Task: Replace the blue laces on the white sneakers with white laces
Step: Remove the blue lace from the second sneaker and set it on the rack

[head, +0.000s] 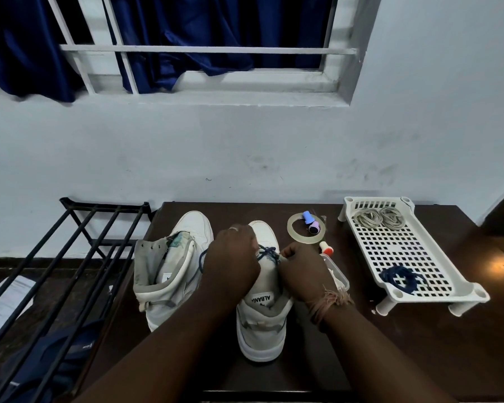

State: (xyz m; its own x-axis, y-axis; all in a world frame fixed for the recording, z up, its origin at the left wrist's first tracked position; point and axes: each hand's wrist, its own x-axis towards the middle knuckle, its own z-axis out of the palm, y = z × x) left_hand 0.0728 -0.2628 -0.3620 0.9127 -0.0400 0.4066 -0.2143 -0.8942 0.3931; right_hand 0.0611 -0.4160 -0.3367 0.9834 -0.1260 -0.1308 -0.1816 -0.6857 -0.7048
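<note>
Two white high-top sneakers stand on a dark table (361, 344), toes pointing away from me. The left sneaker (169, 266) has no lace in its eyelets. The right sneaker (262, 321) still carries a blue lace (266, 253) across its upper. My left hand (233, 263) rests curled over that sneaker's lacing, and a loop of the blue lace hangs beside it. My right hand (300, 269) pinches the blue lace at the sneaker's right side. In the white perforated tray (402, 248) lie coiled white laces (378, 218) at the far end and a bundled blue lace (402, 279) at the near end.
A roll of clear tape (306, 228) with small blue and pink items lies behind the right sneaker. A small red-and-white bottle (326, 248) and a clear plastic box (336, 271) sit by my right hand. A black metal rack (70, 257) stands left of the table.
</note>
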